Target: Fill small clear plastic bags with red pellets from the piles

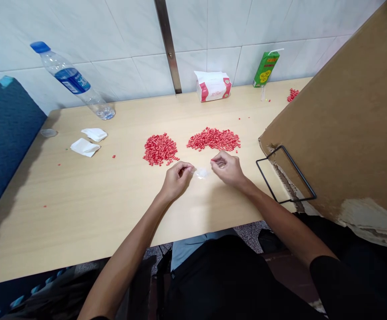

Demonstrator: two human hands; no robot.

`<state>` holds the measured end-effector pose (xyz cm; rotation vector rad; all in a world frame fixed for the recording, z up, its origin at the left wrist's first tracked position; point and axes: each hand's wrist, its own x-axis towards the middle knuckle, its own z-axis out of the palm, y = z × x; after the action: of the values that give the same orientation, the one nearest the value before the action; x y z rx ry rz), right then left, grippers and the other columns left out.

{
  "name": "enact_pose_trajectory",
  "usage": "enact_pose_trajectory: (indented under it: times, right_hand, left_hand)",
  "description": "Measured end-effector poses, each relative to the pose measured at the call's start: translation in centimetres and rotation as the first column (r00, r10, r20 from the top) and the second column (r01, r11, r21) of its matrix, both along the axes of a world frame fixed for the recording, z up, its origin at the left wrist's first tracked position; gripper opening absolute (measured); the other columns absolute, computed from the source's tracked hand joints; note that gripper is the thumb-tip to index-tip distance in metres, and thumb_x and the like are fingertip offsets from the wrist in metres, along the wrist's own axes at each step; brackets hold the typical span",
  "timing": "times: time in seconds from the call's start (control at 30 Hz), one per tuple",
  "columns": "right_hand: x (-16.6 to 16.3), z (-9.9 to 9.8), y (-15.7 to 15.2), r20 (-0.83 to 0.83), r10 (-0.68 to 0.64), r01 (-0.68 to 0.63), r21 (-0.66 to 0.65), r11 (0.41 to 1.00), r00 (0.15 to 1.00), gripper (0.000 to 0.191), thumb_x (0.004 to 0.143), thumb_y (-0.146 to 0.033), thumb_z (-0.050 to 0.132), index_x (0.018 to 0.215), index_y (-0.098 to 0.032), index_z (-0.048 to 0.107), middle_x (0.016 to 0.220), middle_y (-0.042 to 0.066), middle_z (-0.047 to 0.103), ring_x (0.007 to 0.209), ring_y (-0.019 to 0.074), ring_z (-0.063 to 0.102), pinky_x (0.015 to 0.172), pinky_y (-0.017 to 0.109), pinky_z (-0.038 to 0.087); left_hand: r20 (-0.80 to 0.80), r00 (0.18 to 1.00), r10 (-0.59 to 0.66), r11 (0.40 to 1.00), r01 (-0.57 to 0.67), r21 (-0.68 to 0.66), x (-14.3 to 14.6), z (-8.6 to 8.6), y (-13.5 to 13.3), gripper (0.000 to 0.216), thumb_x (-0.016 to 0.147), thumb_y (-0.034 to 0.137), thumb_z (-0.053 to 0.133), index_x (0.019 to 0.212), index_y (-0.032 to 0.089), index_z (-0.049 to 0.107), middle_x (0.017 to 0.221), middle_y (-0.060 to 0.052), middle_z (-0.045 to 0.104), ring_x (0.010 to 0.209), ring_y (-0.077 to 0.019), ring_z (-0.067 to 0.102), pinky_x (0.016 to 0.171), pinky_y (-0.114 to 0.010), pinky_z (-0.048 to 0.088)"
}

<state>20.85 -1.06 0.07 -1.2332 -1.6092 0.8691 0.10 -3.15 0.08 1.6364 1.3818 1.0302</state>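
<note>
My left hand [178,178] is closed in a pinch just left of a small patch of clear plastic pieces [201,173] on the table [89,222]. What its fingertips hold is too small to make out. On the other side of that patch, my right hand [227,168] also pinches, with thumb and forefinger together; a hint of red shows at its tips, but I cannot tell what it is. Beyond my left hand lies a rounded heap of small red tube-like pieces [160,149]. A wider heap of the same red pieces [215,139] spreads beyond my right hand.
A plastic bottle [75,82] leans at the back left, near folded white tissues [85,147]. A tissue pack [213,86] and a green drink carton [265,69] stand by the wall. On the right are a brown board [340,111] and a black wire frame [295,166].
</note>
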Motion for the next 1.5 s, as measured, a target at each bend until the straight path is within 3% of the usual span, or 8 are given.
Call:
enact_pose_trajectory:
  times: [0.17,0.37,0.6,1.1,1.27,1.4,1.5]
  right_hand:
    - [-1.3,-0.3,-0.8,-0.218,0.183,-0.215,-0.129,0.968,0.959,0.020,0.073,-0.032,0.069,0.083,-0.020,0.056,0.074,0.002,0.067,0.065,0.0151,0.068,0.064,0.029,0.057]
    - [-1.6,-0.6,-1.0,-0.381,0.244,-0.346,-0.228,0.910,0.892,0.030,0.070,-0.036,0.076,0.084,-0.018,0.056,0.071,0.001,0.068,0.065,0.0153,0.069,0.066,0.030,0.058]
    - [-1.7,-0.1,-1.2,-0.370,0.290,-0.391,-0.234,0.890,0.882,0.027,0.074,-0.036,0.072,0.089,-0.016,0.063,0.074,0.003,0.068,0.064,0.0148,0.068,0.065,0.029,0.057]
    - [-1.4,-0.2,-0.9,-0.381,0.398,-0.515,-0.284,0.809,0.834,0.033,0.078,-0.038,0.066,0.100,-0.013,0.067,0.070,0.002,0.065,0.057,0.0121,0.063,0.054,0.026,0.053]
    - [-1.4,-0.5,-0.9,-0.376,0.401,-0.515,-0.279,0.810,0.835,0.032,0.079,-0.037,0.064,0.100,-0.013,0.067,0.071,0.002,0.065,0.057,0.0116,0.063,0.055,0.025,0.053]
    - [-1.3,0.0,-0.9,-0.356,0.417,-0.524,-0.296,0.799,0.837,0.027,0.078,-0.034,0.064,0.096,-0.014,0.067,0.070,0.002,0.066,0.056,0.0114,0.062,0.054,0.025,0.052]
    - [-1.3,0.5,-1.0,-0.359,0.431,-0.541,-0.309,0.782,0.828,0.021,0.079,-0.032,0.063,0.088,-0.014,0.066,0.068,0.001,0.066,0.055,0.0109,0.061,0.053,0.024,0.051]
  left_hand:
    - [0.065,0.998,0.002,1.000,-0.001,-0.025,0.4,0.1,-0.4,0.021,0.081,0.035,0.060,0.085,0.016,0.068,0.083,-0.005,0.068,0.073,-0.0147,0.061,0.068,-0.027,0.048]
    - [0.041,0.999,0.010,1.000,-0.011,0.011,1.0,0.6,-0.9,0.018,0.079,0.032,0.063,0.083,0.016,0.069,0.081,-0.004,0.069,0.069,-0.0136,0.059,0.065,-0.026,0.046]
    - [-0.079,0.996,0.040,0.985,-0.026,0.171,1.3,1.1,-1.4,0.015,0.083,0.030,0.061,0.082,0.018,0.070,0.082,-0.003,0.070,0.075,-0.0149,0.062,0.071,-0.028,0.049]
    - [-0.255,0.957,0.142,0.889,-0.009,0.458,1.6,0.7,-1.6,0.015,0.085,0.026,0.058,0.081,0.019,0.071,0.067,-0.003,0.065,0.064,-0.0145,0.058,0.066,-0.030,0.048]
    - [-0.332,0.928,0.170,0.882,0.007,0.470,1.5,0.6,-1.6,0.018,0.087,0.029,0.056,0.083,0.019,0.072,0.069,-0.004,0.066,0.065,-0.0155,0.058,0.069,-0.032,0.048]
    - [-0.408,0.903,0.132,0.866,0.095,0.490,1.1,0.7,-1.5,0.023,0.091,0.026,0.051,0.103,0.021,0.070,0.080,-0.006,0.069,0.073,-0.0163,0.061,0.073,-0.032,0.049]
    - [-0.490,0.869,0.064,0.822,0.233,0.520,0.6,0.5,-1.4,0.026,0.093,0.022,0.047,0.105,0.023,0.070,0.084,-0.007,0.070,0.079,-0.0171,0.062,0.075,-0.032,0.049]
